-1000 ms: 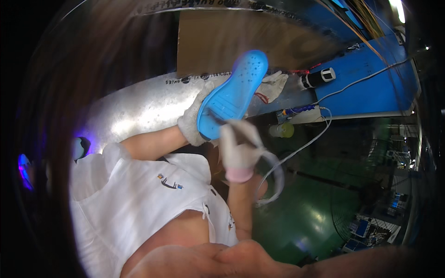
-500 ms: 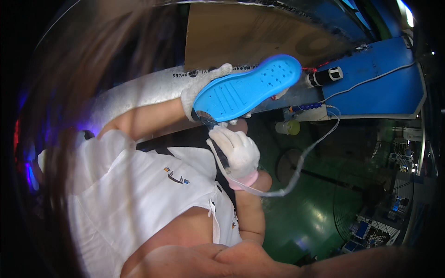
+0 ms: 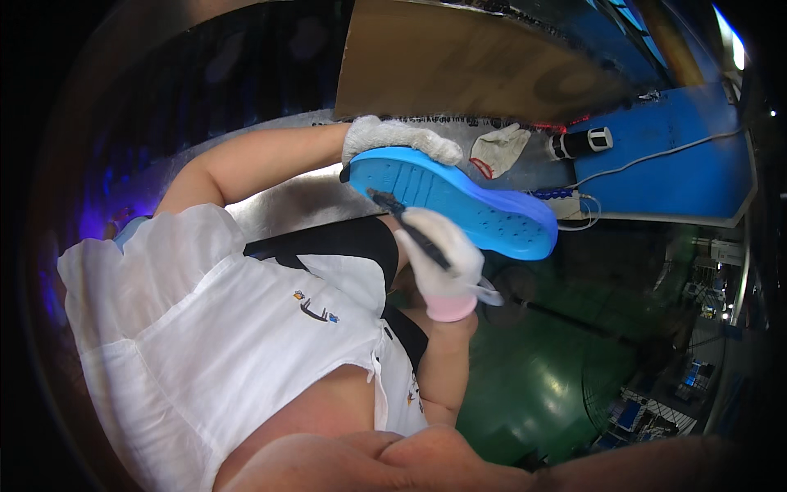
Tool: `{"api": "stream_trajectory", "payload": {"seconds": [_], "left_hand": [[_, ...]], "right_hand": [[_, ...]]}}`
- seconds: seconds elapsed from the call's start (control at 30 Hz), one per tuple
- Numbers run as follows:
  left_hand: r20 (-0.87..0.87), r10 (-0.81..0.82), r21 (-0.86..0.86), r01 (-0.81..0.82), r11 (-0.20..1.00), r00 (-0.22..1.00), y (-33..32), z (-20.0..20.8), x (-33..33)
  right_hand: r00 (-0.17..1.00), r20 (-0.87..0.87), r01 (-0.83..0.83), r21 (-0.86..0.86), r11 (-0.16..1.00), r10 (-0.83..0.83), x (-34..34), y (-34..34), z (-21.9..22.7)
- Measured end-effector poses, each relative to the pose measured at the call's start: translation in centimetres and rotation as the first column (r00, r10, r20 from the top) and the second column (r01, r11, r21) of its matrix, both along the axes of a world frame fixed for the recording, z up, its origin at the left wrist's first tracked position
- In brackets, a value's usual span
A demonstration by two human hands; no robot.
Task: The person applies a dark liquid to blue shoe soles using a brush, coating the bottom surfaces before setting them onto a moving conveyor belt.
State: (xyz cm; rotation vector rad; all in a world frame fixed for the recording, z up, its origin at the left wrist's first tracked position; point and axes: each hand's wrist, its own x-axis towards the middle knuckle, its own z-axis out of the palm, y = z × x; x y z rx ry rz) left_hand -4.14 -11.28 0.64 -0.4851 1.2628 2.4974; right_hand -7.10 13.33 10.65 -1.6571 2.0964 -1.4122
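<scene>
A bright blue shoe sole (image 3: pixel 459 195) is held up in front of me, tilted, with a grooved part at its left end and small holes at its right end. My left hand (image 3: pixel 398 139), in a white knit glove, is closed on its far edge; the fingers beneath are hidden. My right hand (image 3: pixel 449 254), gloved in white with a pink cuff, is closed round a black-handled brush (image 3: pixel 424 241). The brush's dark tip meets or hovers just over the near edge of the grooved part. Beside the right wrist shows a bit of clear tube (image 3: pixel 489 293).
A metal-topped bench (image 3: pixel 287 197) lies beyond the sole, with a loose white glove (image 3: pixel 498 151) and a black-and-white cylinder (image 3: pixel 584 143) on it. A cardboard sheet (image 3: pixel 467 66) stands behind. At the right is a blue board (image 3: pixel 672 156) with a cable across it.
The sole has swung so its holed end points nearer and lower right. The brush has shifted from the left end tip to the near edge. The loose glove now shows.
</scene>
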Motion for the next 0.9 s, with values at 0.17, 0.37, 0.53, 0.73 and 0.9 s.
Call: {"api": "stream_trajectory", "payload": {"seconds": [0.17, 0.37, 0.53, 0.73, 0.9], "left_hand": [[-0.744, -0.485, -0.664, -0.422, 0.618, 0.460, -1.7, 0.1, 0.7], [-0.432, -0.265, -0.523, 0.000, 0.852, 0.862, -1.8, 1.9, 1.2], [-0.271, -0.383, -0.517, 0.202, 0.832, 0.883, -2.4, 6.9, 1.1], [-0.370, -0.472, -0.904, -0.194, 0.380, 0.800, -1.0, 6.3, 2.4], [-0.621, -0.486, -0.779, -0.416, 0.469, 0.615, -3.7, 2.1, 1.8]], "right_hand": [[1.000, -0.004, 0.000, -0.030, 1.000, 0.000, 0.1, 1.1, 1.2], [0.946, -0.313, -0.001, 0.240, 0.971, 0.078, 1.4, 1.8, 2.8], [0.973, -0.230, 0.058, 0.087, 0.994, -0.037, 0.1, 2.4, 2.4], [0.952, -0.289, 0.087, -0.055, 0.995, -0.099, -0.9, 2.9, 1.5], [0.881, -0.469, 0.023, 0.182, 0.983, 0.066, 1.1, 3.5, 3.4]]}}
